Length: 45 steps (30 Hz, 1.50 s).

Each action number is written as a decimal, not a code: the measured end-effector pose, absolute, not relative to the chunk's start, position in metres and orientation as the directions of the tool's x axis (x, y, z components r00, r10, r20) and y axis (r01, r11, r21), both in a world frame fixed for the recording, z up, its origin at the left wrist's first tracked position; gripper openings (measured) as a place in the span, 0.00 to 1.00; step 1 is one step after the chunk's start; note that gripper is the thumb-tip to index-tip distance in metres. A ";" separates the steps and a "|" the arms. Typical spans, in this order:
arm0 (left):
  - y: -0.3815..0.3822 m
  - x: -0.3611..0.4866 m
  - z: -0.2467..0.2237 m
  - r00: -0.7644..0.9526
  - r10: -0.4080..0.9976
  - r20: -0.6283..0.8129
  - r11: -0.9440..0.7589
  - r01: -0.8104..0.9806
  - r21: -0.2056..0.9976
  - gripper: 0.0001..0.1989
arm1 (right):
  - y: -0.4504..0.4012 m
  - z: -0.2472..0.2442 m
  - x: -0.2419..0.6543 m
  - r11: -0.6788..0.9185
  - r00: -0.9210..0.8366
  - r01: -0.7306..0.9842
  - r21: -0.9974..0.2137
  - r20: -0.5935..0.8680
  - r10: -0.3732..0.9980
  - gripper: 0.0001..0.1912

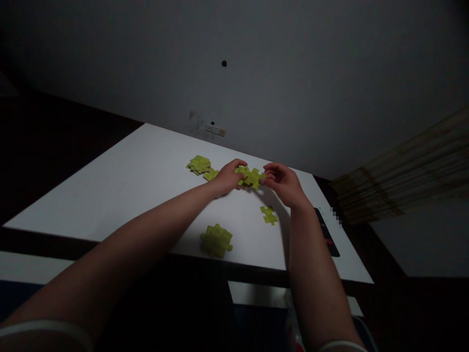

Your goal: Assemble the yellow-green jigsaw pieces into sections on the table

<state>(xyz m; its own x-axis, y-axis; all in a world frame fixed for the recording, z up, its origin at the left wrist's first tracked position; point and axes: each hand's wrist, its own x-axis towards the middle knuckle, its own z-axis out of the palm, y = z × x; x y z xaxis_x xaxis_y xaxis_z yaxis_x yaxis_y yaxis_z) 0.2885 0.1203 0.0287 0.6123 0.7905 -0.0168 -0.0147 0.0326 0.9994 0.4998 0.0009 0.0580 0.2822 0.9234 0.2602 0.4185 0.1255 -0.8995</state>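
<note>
Yellow-green puzzle pieces (252,178) lie between my hands, toward the back of the white table (146,181). My left hand (229,177) is curled round the left side of these pieces and grips them. My right hand (281,180) pinches the right edge of a piece between thumb and fingers. Left of my left hand sits a stack of pieces (199,165), with another piece (210,174) beside it. A single piece (269,215) lies nearer, below my right hand. Close to the front edge is another pile of pieces (216,240).
A dark flat object (327,233) lies at the right side of the table, beyond my right forearm. The wall with a socket strip (215,129) stands behind the table. A patterned curtain (395,171) hangs at the right.
</note>
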 end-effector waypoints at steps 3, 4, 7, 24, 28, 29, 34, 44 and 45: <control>0.119 0.288 0.030 0.672 0.737 -0.071 0.179 -0.093 0.979 0.13 | 0.013 0.049 0.490 0.124 0.328 0.477 -0.870 0.307 0.893 0.26; 0.118 0.288 0.030 0.686 0.725 -0.061 0.186 -0.110 0.976 0.13 | 0.016 0.046 0.489 0.115 0.324 0.494 -0.862 0.305 0.895 0.26; 0.115 0.288 0.026 0.680 0.734 0.003 0.084 -0.095 0.992 0.21 | 0.021 0.036 0.494 0.078 0.319 0.574 -0.815 0.310 0.896 0.23; 0.129 0.276 0.016 0.759 0.525 0.385 -0.696 0.123 0.708 0.25 | 0.021 0.013 0.535 -0.335 0.492 0.773 -0.539 0.175 0.853 0.24; 0.127 0.275 0.016 0.760 0.562 0.326 -0.673 0.191 0.715 0.26 | 0.020 0.016 0.532 -0.175 0.391 0.728 -0.663 0.191 0.900 0.30; 0.127 0.274 0.016 0.755 0.571 0.321 -0.664 0.195 0.722 0.26 | 0.019 0.017 0.531 -0.155 0.376 0.717 -0.680 0.189 0.907 0.31; 0.125 0.275 0.019 0.711 0.625 0.322 -0.597 0.169 0.785 0.23 | 0.015 0.025 0.524 -0.100 0.339 0.701 -0.706 0.207 0.918 0.36; 0.129 0.279 0.026 0.573 0.767 0.290 -0.460 0.175 0.870 0.16 | 0.018 0.031 0.516 -0.045 0.394 0.595 -0.803 0.242 0.887 0.24; 0.130 0.280 0.026 0.541 0.796 0.273 -0.427 0.181 0.886 0.15 | 0.019 0.032 0.515 -0.031 0.411 0.540 -0.841 0.231 0.882 0.24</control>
<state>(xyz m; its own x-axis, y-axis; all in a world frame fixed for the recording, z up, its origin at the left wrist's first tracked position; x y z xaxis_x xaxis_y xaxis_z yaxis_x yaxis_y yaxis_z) 0.2801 0.1297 0.0256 0.5410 0.7955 0.2728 0.1814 -0.4271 0.8858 0.5150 0.0188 0.0317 0.4109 0.8819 0.2312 0.5395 -0.0308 -0.8414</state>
